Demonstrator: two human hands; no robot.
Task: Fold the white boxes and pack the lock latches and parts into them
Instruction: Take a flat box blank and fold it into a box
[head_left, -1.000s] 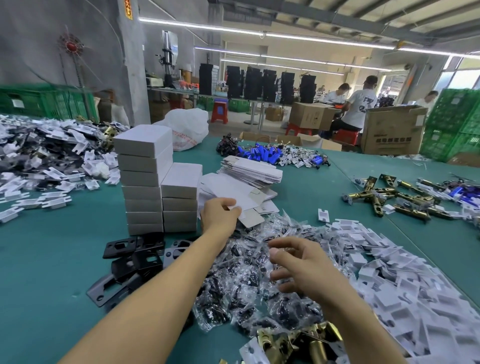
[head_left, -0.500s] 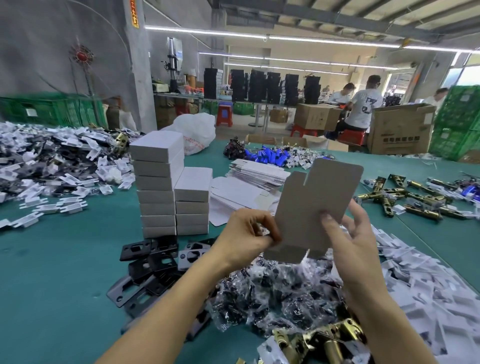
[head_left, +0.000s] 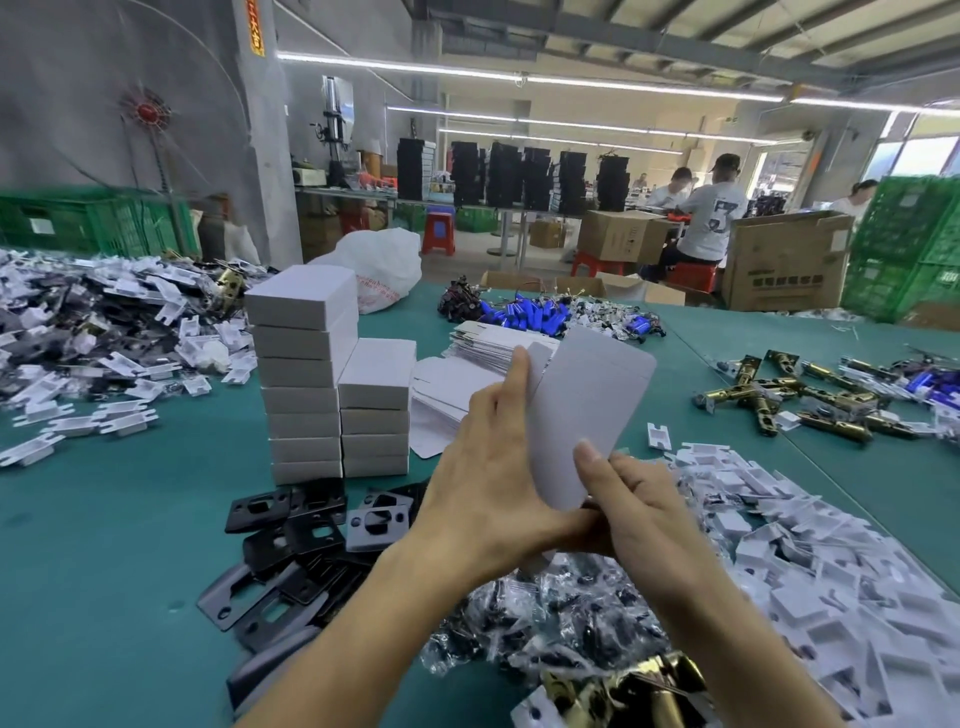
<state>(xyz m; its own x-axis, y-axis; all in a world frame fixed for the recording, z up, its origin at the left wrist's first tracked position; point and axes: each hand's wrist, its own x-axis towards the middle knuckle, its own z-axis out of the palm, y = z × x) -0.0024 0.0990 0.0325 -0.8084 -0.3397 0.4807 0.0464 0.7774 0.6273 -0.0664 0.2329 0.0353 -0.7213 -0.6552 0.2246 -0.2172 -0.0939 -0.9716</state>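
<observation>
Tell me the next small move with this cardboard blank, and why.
Probably squeeze the flat blank open into a sleeve: the left hand and right hand both grip it off the table, and it shows no box shape yet.

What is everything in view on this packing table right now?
box blank: one, white, between both grips
folded boxes: about eleven, white, two stacks left of centre
flat blanks: pile, white, behind stacks
plates: pile, black, before stacks
bagged parts: heap, clear bags, below grips
plastic inserts: two heaps, white, far left, right
latches: several, brass, right
blue parts: heap, blue, far centre
table: one, green, underneath
left grip: one, bare, holding blank's left edge
right grip: one, bare, thumb on blank's face
</observation>
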